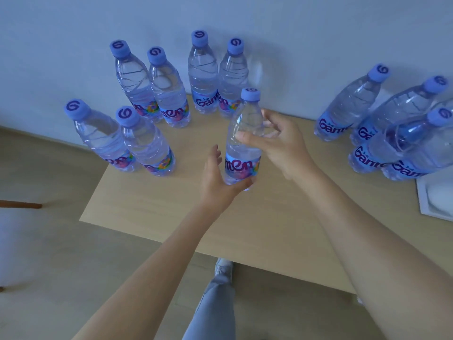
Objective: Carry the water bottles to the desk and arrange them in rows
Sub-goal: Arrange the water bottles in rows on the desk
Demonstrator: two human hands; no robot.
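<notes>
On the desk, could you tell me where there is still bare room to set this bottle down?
The near half of the desk is bare, in front of both hands. A smaller gap lies between the left pair and the held bottle. The right cluster is crowded beside the white tray.

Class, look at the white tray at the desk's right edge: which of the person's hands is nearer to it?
Right. The right hand grips the middle bottle's upper body, on the white tray's side; the left hand holds its base, farther away.
</notes>
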